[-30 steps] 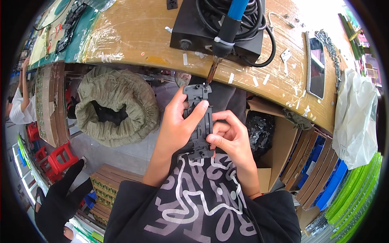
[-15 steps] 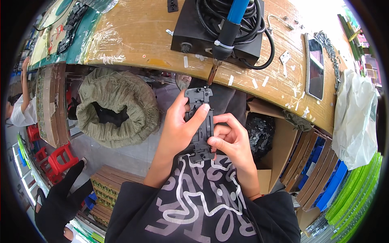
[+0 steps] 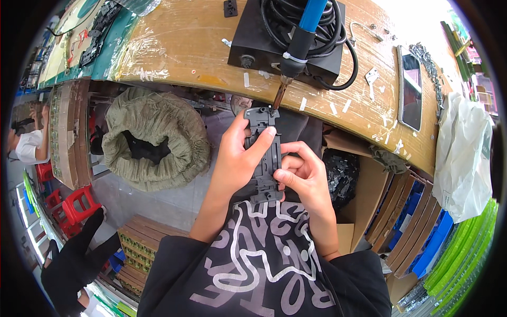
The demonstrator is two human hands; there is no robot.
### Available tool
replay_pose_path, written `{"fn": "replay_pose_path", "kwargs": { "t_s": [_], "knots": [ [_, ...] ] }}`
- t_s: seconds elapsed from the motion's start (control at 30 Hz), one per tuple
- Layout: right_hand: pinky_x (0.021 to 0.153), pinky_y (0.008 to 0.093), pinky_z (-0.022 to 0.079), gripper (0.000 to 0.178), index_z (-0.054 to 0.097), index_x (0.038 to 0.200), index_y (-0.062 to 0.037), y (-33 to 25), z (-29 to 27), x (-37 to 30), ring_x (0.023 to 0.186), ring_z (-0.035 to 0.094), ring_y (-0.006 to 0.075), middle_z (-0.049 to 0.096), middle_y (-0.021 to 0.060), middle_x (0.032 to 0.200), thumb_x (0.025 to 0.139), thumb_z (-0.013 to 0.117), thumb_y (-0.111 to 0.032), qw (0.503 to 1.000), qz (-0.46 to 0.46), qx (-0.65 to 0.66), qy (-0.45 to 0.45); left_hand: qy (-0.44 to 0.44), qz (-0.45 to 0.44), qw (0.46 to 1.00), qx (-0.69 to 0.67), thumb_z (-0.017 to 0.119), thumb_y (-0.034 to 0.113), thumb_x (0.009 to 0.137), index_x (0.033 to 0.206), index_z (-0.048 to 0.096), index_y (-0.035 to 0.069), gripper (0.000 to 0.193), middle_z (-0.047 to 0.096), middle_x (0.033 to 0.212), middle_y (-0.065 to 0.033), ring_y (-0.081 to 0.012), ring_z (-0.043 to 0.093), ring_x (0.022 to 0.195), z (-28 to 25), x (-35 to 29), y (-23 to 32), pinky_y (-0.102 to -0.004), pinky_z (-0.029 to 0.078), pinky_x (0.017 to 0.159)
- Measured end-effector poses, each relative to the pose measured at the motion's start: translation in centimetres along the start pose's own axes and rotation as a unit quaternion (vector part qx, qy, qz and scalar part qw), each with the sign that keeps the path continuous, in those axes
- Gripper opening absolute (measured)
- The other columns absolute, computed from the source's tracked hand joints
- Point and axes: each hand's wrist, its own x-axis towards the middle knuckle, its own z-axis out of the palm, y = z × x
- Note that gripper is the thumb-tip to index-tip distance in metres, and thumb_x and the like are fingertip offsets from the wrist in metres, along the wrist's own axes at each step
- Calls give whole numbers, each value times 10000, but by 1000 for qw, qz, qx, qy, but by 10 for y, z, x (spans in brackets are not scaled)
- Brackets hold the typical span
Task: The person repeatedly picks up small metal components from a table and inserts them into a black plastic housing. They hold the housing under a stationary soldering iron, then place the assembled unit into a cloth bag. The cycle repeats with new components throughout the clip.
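Observation:
A long black moulded plastic housing (image 3: 268, 153) is held lengthwise over my lap, its far end below the bench edge. My left hand (image 3: 236, 158) grips its left side, thumb across the top face and fingers around the edge. On the housing's right edge, my right hand (image 3: 301, 177) has its thumb and curled fingers closed; some fingertips are hidden behind the part. A soldering iron (image 3: 297, 53) with a blue and black handle points down from the bench. Its tip is at the housing's far right corner; whether it touches I cannot tell.
On the bench (image 3: 179, 53) sit a black box (image 3: 248, 39) with coiled cable (image 3: 338, 47) and a phone (image 3: 410, 87). A cloth-covered container (image 3: 182, 119) is to the left. A carton and a bag of dark parts (image 3: 342, 171) are to the right. People are at far left.
The housing and both hands have shifted slightly away from me and to the right, closer under the iron's tip. My grip looks the same. A person at far left has moved an arm.

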Motion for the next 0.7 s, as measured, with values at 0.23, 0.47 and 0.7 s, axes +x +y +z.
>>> {"fn": "replay_pose_path", "kwargs": {
  "t_s": [0.23,0.47,0.7],
  "knots": [
    [391,187,415,345,453,1042,39,-6,1,-2,547,525,80,514,22,636,741,616,-13,1000,-16,-5,16,23,-17,999,-24,543,84,802,998,479,1,222,530,834,-15,-54,482,706,4,-2,1,-190,416,604],
    [402,188,413,350,460,1048,35,-1,-1,-4,545,517,74,517,18,641,740,619,-23,1000,-7,-19,19,15,1,1000,-5,543,82,805,1010,474,3,231,526,829,-12,-50,481,716,1,-5,-4,-192,416,604],
    [413,180,410,356,466,1055,36,-1,0,-10,545,518,68,528,21,655,740,619,-27,999,-1,-24,31,6,9,1000,-2,541,82,808,992,472,0,214,524,826,-13,-44,476,718,2,-8,-5,-193,413,600]
  ]
}}
